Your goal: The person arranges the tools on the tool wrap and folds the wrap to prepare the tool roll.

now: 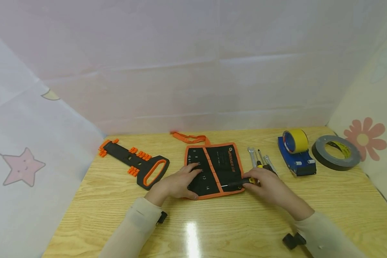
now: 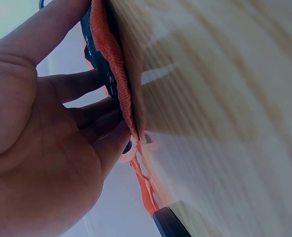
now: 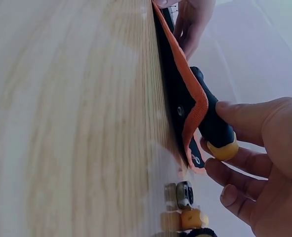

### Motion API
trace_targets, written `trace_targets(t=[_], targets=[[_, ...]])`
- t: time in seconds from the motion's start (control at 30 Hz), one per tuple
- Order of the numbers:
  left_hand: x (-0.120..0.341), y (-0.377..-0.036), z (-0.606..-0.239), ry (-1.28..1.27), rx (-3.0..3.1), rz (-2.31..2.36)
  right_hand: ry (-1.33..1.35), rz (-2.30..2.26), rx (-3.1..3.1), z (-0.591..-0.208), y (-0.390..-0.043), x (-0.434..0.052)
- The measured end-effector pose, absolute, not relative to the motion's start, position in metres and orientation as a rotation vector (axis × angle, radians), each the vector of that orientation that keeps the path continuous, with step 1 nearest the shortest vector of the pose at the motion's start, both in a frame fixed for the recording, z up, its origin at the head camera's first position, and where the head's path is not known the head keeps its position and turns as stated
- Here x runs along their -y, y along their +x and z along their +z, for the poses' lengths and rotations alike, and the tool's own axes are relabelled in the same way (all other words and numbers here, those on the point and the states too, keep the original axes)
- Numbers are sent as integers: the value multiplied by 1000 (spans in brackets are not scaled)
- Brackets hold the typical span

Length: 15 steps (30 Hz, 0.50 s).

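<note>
A black tool pouch (image 1: pixel 224 161) with orange trim and printed size numbers lies unrolled on the table, its orange strap (image 1: pixel 190 138) trailing off the back. My left hand (image 1: pixel 180 181) rests on the pouch's left part, thumb near the front edge and fingers spread over the numbers. In my right hand (image 1: pixel 271 186) is a screwdriver (image 3: pixel 215 121) with a black and yellow handle, pinched between thumb and fingers. It lies sideways over the pouch's right front part, its thin shaft pointing left to the orange divider band.
Right of the pouch lie a wrench (image 1: pixel 252 156) and several other tools, partly behind my right hand. Farther right are a blue tape dispenser (image 1: pixel 295 161) with yellow tape and a grey tape roll (image 1: pixel 320 154). A black handled tool (image 1: pixel 120 152) with orange clips lies left.
</note>
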<state>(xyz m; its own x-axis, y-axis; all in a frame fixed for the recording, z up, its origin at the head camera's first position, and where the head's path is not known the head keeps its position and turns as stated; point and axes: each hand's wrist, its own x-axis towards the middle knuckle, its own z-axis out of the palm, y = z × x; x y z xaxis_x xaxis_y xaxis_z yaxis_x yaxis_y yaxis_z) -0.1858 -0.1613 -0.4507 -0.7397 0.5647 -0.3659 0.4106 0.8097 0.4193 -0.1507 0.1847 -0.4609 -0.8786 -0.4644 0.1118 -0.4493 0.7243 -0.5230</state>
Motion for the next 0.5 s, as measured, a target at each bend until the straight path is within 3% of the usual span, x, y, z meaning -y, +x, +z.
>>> trace_targets(t=[0.5], targets=[[160,-185,-450,711,-2517,421,-790,-915,-2850,-467,-154,-174]])
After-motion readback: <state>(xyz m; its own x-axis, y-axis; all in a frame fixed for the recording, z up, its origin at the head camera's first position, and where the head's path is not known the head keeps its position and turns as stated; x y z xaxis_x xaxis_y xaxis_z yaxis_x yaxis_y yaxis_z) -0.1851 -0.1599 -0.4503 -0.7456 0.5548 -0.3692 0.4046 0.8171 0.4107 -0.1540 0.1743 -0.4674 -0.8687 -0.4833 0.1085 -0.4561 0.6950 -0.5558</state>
